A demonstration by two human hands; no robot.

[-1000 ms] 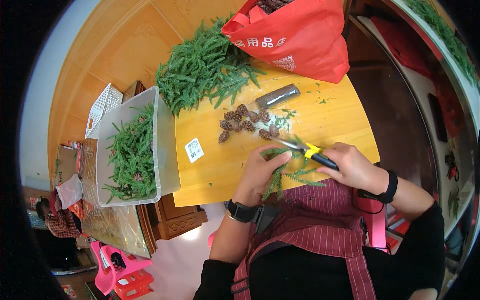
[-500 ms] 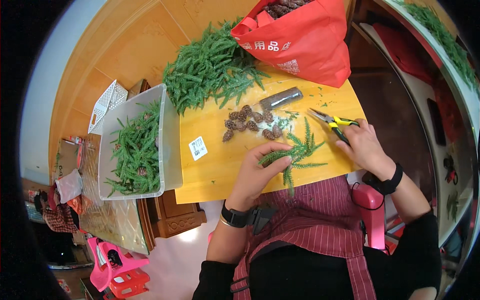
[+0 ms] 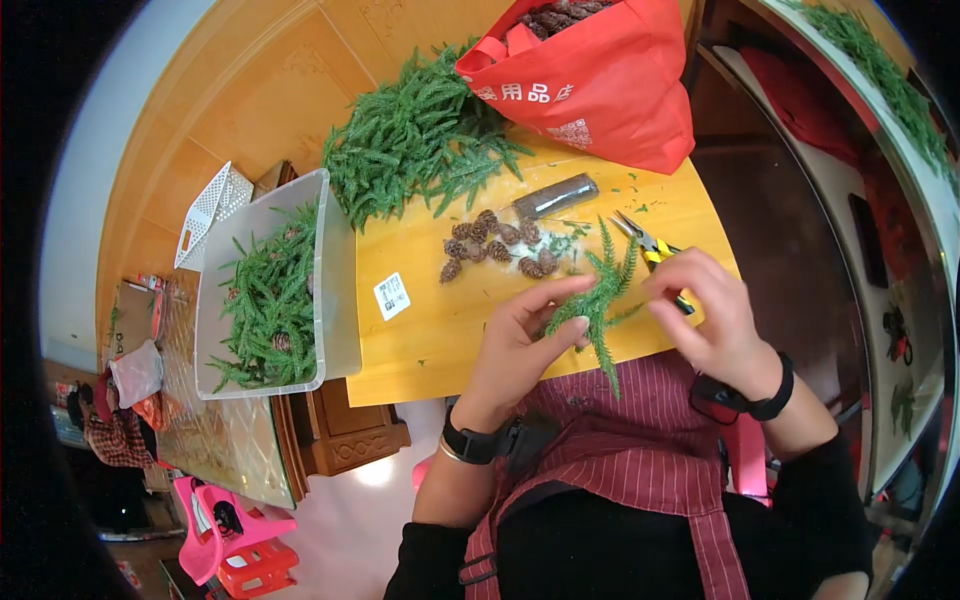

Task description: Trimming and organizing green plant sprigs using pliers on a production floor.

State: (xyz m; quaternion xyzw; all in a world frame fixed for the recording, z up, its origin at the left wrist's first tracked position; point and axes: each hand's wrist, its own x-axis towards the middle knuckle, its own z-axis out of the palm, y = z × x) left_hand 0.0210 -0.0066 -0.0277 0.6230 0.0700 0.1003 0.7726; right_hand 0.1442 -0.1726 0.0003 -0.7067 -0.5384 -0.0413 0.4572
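My left hand (image 3: 515, 345) pinches a green artificial pine sprig (image 3: 603, 297) between thumb and fingers, held above the near edge of the yellow board. Close to the sprig's right side, my right hand (image 3: 715, 315) has curled fingers with a gap to the thumb; it seems to hold nothing. Pliers (image 3: 648, 243) with yellow and black handles lie on the board, partly hidden behind that hand. Several small brown pine cones (image 3: 490, 240) are grouped left of the sprig. A clear packet with dark contents (image 3: 556, 196) rests behind them.
On the left stands a clear plastic bin (image 3: 340, 300) holding greenery and cones. A heap of green sprigs (image 3: 410, 140) covers the board's far left. At the far right sits a red bag (image 3: 600, 90) with cones inside. A white label (image 3: 392, 296) lies on the yellow board (image 3: 420, 345).
My right hand has let go of the pliers and moved left to the sprig, leaving them on the board. The sprig has turned in my left hand, its tips pointing more upward and downward.
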